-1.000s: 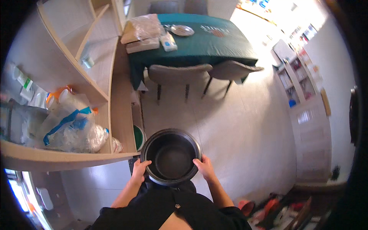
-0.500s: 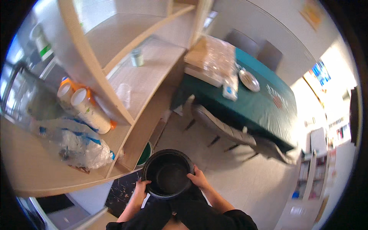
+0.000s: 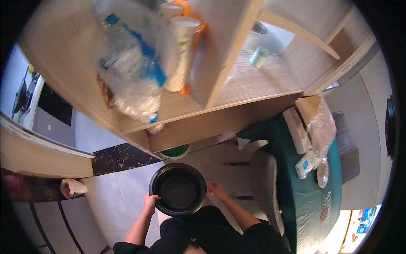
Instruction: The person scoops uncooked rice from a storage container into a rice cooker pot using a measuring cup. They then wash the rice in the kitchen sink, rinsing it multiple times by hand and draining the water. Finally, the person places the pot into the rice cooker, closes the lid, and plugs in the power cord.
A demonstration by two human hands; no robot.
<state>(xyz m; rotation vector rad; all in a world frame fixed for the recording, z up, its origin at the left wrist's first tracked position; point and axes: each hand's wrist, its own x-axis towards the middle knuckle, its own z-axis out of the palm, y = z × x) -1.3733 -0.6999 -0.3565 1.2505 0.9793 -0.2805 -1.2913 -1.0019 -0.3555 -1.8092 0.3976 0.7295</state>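
A round black basin [image 3: 177,191] sits in front of my body, its hollow facing up and no contents showing inside. My left hand [image 3: 149,203] grips its left rim, with the thumb over the edge and the fingers hidden underneath. At the opposite side my right hand [image 3: 216,190] is closed at the rim; its fingers are slightly blurred. Just beyond the basin, a green-lined bucket [image 3: 175,152] stands partly under the wooden shelf.
The wooden shelf unit [image 3: 169,114] carries clear plastic packaging [image 3: 131,80], stacked paper cups [image 3: 184,59] and a small pale can [image 3: 259,57]. At right are a grey chair [image 3: 264,182] and a green-covered table [image 3: 292,186]. A doorway with a dark threshold [image 3: 122,158] lies left.
My view and body have turned left, so the shelf and table shift rightward and the doorway comes into sight. Both hands stay on the black basin.
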